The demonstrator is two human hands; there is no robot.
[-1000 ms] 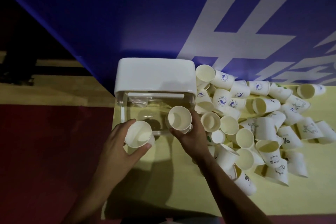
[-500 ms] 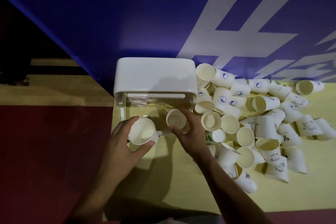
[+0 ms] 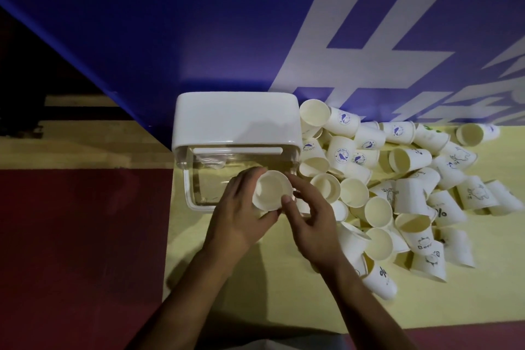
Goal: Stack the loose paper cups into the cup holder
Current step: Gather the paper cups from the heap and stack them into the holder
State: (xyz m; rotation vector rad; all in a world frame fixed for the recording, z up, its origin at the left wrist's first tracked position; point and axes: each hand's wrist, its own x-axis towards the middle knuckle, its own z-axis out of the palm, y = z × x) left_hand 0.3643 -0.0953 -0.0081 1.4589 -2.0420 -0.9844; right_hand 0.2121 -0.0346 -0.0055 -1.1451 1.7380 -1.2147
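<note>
Between both hands (image 3: 238, 221) sits a white, open-mouthed paper cup (image 3: 271, 192).

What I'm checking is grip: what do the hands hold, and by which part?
Both hold a paper cup: the left hand wraps its side wall, the right hand pinches its rim with thumb and fingers.

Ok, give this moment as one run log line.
left hand: holds cup | right hand: pinches its rim | cup holder: behind hands | loose cups: piled right
</note>
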